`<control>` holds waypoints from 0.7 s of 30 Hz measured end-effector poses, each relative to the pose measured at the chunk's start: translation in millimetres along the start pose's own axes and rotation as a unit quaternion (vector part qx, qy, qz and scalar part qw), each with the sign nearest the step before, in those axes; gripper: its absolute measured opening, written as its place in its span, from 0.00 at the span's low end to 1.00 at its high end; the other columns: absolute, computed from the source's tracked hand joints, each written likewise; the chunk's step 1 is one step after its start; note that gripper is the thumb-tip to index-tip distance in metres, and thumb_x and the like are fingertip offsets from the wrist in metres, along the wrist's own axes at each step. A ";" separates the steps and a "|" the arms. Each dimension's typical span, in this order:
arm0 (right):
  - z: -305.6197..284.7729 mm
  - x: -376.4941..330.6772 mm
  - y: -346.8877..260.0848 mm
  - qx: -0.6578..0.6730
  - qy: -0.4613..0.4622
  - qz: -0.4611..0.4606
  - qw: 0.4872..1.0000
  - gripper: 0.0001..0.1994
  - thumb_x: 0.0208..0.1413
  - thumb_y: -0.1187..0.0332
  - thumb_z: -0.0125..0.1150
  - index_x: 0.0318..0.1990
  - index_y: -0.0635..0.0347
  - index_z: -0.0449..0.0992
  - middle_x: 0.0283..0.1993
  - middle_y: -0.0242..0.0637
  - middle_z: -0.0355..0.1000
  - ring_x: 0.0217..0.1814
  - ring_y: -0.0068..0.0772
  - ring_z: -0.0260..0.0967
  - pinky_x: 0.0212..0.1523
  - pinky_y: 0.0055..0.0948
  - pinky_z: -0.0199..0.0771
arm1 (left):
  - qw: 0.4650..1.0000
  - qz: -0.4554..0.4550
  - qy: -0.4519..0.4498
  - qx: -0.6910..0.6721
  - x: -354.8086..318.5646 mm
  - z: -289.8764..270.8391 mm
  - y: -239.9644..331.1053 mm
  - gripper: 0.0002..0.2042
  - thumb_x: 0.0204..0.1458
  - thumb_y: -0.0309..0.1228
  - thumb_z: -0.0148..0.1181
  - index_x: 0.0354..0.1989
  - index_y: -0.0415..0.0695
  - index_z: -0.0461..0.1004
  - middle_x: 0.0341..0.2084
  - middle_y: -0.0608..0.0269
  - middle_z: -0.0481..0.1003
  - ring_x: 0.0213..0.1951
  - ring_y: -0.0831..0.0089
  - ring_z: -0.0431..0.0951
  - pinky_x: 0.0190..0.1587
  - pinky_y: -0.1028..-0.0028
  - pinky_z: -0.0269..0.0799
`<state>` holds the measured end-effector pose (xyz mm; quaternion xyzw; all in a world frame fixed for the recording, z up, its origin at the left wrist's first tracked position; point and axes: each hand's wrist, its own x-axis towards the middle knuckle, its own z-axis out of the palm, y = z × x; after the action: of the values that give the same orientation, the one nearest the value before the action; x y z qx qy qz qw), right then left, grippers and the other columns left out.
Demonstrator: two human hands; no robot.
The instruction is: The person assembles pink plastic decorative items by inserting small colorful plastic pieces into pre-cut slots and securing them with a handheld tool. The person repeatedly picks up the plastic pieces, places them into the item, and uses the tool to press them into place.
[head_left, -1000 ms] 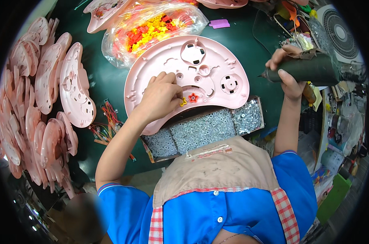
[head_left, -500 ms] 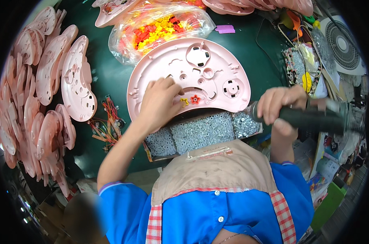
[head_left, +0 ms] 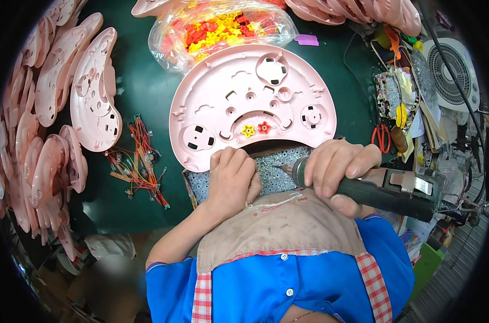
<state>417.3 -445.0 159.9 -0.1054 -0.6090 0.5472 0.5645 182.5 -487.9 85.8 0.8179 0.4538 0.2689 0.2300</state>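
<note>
While our right hand (head_left: pixel 338 168) wraps its fingers round a dark driver (head_left: pixel 390 189) and our left hand (head_left: pixel 232 180) curls inward by the screws (head_left: pixel 274 177), its grip hidden, the pink shell (head_left: pixel 193 97) on our desk (head_left: pixel 147 81) has its yellow star (head_left: pixel 248 131) and red star (head_left: pixel 264 127) placed, fastening perhaps left.

No lettering can be read

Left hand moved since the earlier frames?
Yes: the left hand went toward the apron, from beside the yellow star to the near edge of the pink shell.
</note>
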 end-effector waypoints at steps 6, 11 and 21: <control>12.0 4.2 6.4 0.029 0.007 -0.003 1.000 0.29 0.48 0.81 0.67 0.60 0.56 0.68 0.30 0.36 0.76 0.32 0.32 0.78 0.39 0.38 0.83 | 0.993 0.050 0.037 -0.096 1.9 -6.2 -13.5 0.11 0.42 0.27 0.77 0.32 0.45 0.80 0.28 0.66 0.72 0.36 0.65 0.72 0.47 0.63 0.61; 13.9 7.8 6.1 0.047 -0.011 0.019 0.999 0.30 0.50 0.80 0.68 0.61 0.54 0.69 0.31 0.36 0.76 0.33 0.34 0.78 0.39 0.39 0.83 | 0.985 0.049 0.057 -0.157 3.2 -10.1 -10.3 0.12 0.41 0.26 0.77 0.35 0.45 0.82 0.29 0.66 0.74 0.36 0.66 0.74 0.46 0.63 0.63; 20.5 3.5 15.9 -0.041 0.022 0.045 0.998 0.24 0.58 0.74 0.67 0.57 0.52 0.61 0.30 0.35 0.73 0.30 0.32 0.73 0.36 0.38 0.79 | 0.975 0.026 0.216 -0.048 -3.7 -16.3 -5.3 0.10 0.39 0.26 0.76 0.29 0.44 0.79 0.28 0.63 0.75 0.33 0.62 0.75 0.40 0.61 0.68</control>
<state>391.9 -447.7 154.3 -0.1675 -0.6132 0.5443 0.5475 167.0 -486.5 94.0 0.7399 0.4581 0.4666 0.1581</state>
